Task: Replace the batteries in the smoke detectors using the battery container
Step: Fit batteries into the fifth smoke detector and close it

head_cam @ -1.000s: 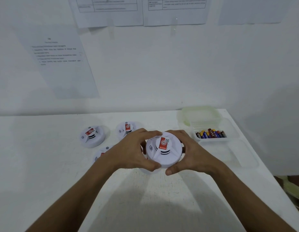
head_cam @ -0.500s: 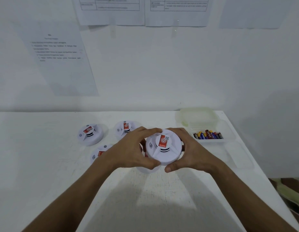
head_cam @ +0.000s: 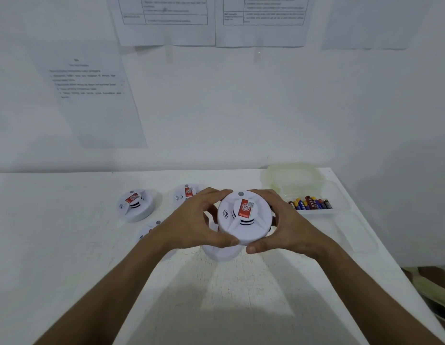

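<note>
Above the table (head_cam: 67, 245), both hands' grips, left hand (head_cam: 191, 227), right hand (head_cam: 286, 227), clasp the smoke detector (head_cam: 243, 217).

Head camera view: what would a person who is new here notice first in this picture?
First, both hands, the left hand and right hand, which grip a white smoke detector at the centre of the white table. Next, the colourful batteries in a clear battery container to the right, near the wall.

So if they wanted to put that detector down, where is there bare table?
Bare table lies left of the far-left detector, and in front between the forearms. It is crowded behind the left hand, and the battery container fills the right.
</note>
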A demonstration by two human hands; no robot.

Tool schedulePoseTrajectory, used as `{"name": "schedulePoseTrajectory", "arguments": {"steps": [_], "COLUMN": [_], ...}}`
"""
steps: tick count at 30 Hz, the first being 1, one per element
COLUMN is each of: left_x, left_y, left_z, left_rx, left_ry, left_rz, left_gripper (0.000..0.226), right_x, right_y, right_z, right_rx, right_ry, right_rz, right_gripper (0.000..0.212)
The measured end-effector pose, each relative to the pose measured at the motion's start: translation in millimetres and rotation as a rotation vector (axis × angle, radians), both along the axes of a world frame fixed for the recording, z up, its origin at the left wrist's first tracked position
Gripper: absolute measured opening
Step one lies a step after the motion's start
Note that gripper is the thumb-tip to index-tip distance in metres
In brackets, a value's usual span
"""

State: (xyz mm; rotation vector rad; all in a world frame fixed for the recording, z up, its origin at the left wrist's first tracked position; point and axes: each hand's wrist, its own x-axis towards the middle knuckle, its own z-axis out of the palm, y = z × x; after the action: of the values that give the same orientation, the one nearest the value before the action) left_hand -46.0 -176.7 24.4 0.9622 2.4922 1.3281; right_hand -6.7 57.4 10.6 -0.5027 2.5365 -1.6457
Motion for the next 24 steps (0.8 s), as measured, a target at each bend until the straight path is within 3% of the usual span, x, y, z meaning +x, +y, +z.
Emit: {"name": "schedulePoseTrajectory", "arguments": {"steps": [24], "left_x": [-12], "left_y": [0], "left_z": [-7], "left_rx": [-0.015], "left_ry": [-0.013], "left_rz": [0.022], "left_gripper": [0.08], "right_x": [-4], "right_y": [-2], "right_z": [3], "right_rx": [-0.003], "right_ry": [-0.028], "right_rz": [-0.025], "right_gripper": [0.093]}}
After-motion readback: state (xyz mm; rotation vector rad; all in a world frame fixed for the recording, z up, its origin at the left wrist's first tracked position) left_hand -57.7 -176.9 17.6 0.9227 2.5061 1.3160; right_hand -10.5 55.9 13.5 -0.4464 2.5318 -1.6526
